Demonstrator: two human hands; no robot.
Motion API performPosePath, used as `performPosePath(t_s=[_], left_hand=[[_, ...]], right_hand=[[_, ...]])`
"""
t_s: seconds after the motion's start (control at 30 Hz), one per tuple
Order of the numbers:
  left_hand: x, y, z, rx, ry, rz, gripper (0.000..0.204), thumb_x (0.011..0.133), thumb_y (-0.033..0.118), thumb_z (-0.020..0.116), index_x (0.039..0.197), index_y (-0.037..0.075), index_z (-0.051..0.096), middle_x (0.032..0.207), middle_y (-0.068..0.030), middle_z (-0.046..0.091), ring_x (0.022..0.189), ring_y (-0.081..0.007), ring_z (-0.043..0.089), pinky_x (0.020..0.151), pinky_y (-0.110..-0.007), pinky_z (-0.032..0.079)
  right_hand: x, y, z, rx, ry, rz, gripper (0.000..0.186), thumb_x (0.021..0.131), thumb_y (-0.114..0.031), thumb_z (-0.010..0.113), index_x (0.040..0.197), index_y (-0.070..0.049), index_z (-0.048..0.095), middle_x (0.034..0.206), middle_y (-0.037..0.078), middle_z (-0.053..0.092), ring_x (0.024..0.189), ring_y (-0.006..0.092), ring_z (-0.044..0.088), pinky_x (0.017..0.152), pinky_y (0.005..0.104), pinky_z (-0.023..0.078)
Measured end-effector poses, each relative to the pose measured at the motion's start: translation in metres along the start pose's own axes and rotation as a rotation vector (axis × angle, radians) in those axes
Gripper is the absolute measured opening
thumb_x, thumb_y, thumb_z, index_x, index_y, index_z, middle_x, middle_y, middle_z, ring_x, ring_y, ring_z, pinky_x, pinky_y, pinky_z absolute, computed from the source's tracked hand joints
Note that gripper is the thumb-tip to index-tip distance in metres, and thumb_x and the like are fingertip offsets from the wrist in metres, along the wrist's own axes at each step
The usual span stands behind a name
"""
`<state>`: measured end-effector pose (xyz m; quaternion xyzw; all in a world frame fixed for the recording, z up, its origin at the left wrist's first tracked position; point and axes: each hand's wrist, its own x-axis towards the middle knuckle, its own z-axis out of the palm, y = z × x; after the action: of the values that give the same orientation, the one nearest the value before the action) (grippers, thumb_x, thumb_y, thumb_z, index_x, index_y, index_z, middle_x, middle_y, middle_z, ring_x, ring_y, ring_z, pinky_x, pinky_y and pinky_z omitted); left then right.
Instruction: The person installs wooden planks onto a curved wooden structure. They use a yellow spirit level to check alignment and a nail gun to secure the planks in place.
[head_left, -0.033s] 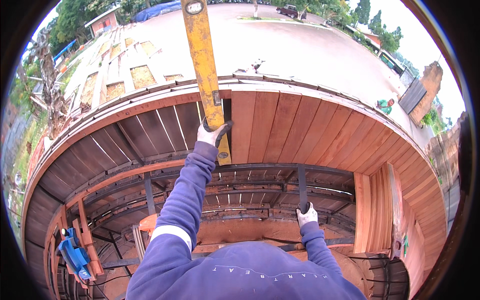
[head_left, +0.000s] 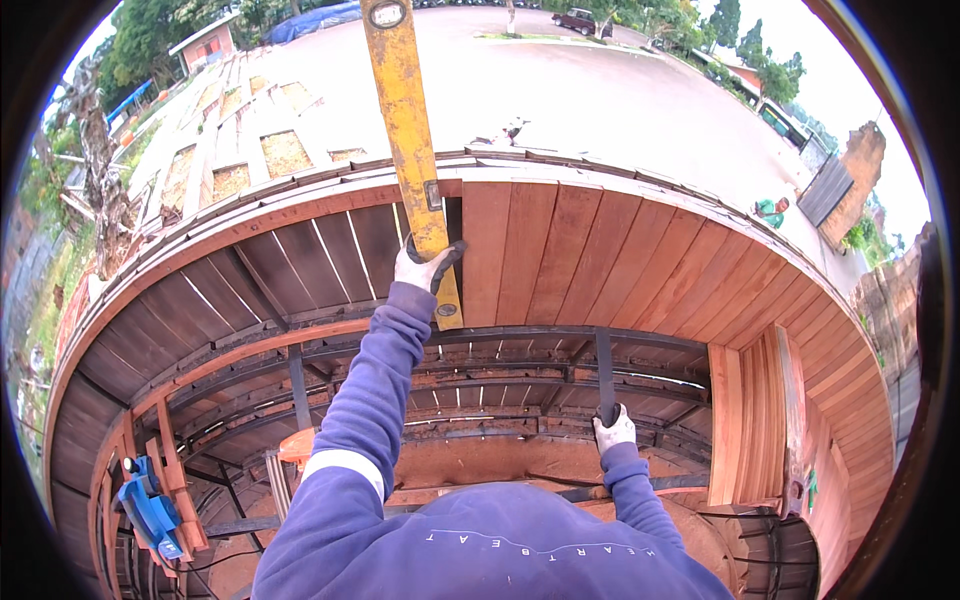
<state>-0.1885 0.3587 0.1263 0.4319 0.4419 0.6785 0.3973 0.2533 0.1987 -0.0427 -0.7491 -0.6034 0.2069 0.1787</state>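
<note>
My left hand (head_left: pixel 426 266) reaches forward in a pale glove with dark fingertips and is wrapped round a worn yellow spirit level (head_left: pixel 407 130). The level stands upright against the curved wooden wall, its lower end just below my hand and its upper end leaving the picture at the top. Right beside it lies the edge of the reddish wall boards (head_left: pixel 483 250). Lower and to the right, my right hand (head_left: pixel 615 430), gloved alike, is closed round the lower part of a dark metal post (head_left: pixel 605 365).
Dark slatted boards (head_left: pixel 300 262) line the wall to the left. Below run curved dark metal rails (head_left: pixel 480 352). A blue power tool (head_left: pixel 150 508) sits at lower left, an orange thing (head_left: pixel 297 446) nearer. Stacked planks (head_left: pixel 757 420) stand right. Beyond the wall, a person in green (head_left: pixel 770 211) is outside.
</note>
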Motion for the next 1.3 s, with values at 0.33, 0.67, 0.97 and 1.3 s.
performPosePath(t_s=[0.33,0.67,0.97,1.3], left_hand=[[0.007,-0.018,-0.007,0.067,-0.027,0.021,0.038,0.082,-0.002,0.078,0.116,0.000,0.060,0.106,-0.0079,0.071,0.092,-0.0147,0.069,0.085,-0.028,0.057],[0.010,-0.035,-0.003,-0.032,-0.103,-0.021,0.057,0.077,0.000,0.082,0.127,-0.002,0.054,0.112,-0.0076,0.069,0.099,-0.0141,0.067,0.090,-0.028,0.055],[-0.002,-0.031,0.006,0.085,-0.080,-0.083,0.040,0.081,-0.006,0.075,0.118,-0.001,0.061,0.107,-0.0071,0.071,0.093,-0.0154,0.069,0.087,-0.029,0.057],[-0.010,-0.052,-0.011,0.111,-0.060,-0.083,0.042,0.079,0.003,0.079,0.118,0.002,0.061,0.106,-0.0050,0.071,0.092,-0.0130,0.066,0.084,-0.030,0.054]], right_hand=[[-0.002,-0.014,0.001,-0.093,0.085,-0.012,0.063,0.081,-0.033,0.075,0.128,0.000,0.051,0.108,0.025,0.067,0.104,0.0412,0.064,0.093,0.0446,0.051],[0.001,-0.025,-0.009,-0.062,0.286,-0.220,0.081,0.075,-0.028,0.079,0.142,-0.005,0.041,0.132,0.022,0.053,0.122,0.0388,0.051,0.106,0.0459,0.041],[0.062,-0.258,-0.150,0.061,0.641,-1.019,0.062,0.077,-0.014,0.079,0.133,-0.007,0.055,0.125,0.013,0.059,0.121,0.0338,0.053,0.110,0.0481,0.038],[0.143,-0.391,-0.159,-0.351,0.252,-1.105,0.071,0.083,-0.049,0.070,0.143,-0.018,0.049,0.145,0.009,0.047,0.138,0.0292,0.038,0.119,0.0457,0.025]])
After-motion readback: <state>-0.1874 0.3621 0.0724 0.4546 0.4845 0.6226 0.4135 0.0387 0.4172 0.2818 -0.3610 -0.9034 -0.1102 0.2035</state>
